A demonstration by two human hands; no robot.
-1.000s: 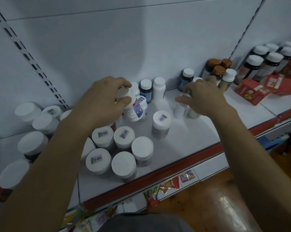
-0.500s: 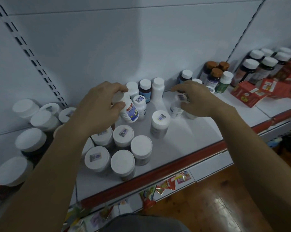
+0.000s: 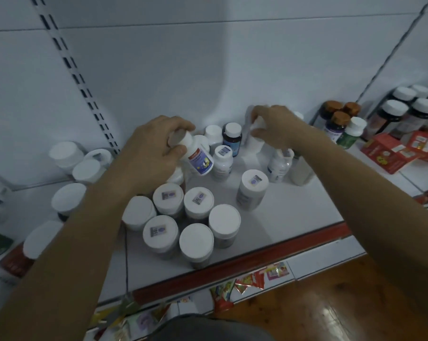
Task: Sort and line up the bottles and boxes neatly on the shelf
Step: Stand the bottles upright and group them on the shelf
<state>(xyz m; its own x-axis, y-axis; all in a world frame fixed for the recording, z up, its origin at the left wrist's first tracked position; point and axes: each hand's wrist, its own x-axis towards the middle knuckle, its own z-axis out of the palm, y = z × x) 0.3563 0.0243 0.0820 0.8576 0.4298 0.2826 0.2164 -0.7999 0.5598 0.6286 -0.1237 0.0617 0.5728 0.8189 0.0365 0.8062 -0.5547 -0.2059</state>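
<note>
My left hand [image 3: 154, 153] grips a small white bottle [image 3: 198, 157] with a blue and red label, held tilted above the white shelf [image 3: 294, 212]. My right hand [image 3: 274, 127] grips the cap of another white bottle [image 3: 256, 141] near the back wall; that bottle is blurred. Between the hands stand a dark blue-labelled bottle [image 3: 232, 137] and a white bottle with a barcode cap [image 3: 222, 163]. Below my right wrist stand two more small white bottles [image 3: 279, 166]. A cluster of several wide white-capped jars [image 3: 195, 242] sits near the shelf's front, with one jar [image 3: 252, 190] apart.
More white-capped jars [image 3: 68, 200] crowd the left shelf section. To the right stand brown-capped bottles [image 3: 338, 121], a green bottle [image 3: 353, 132], dark bottles with white caps [image 3: 404, 107] and red boxes [image 3: 390, 156]. The shelf has a red front edge [image 3: 257, 264]; wooden floor lies below.
My right hand has moved left and back from the two small bottles and now grips a white bottle by the back wall. My left hand still holds its tilted bottle.
</note>
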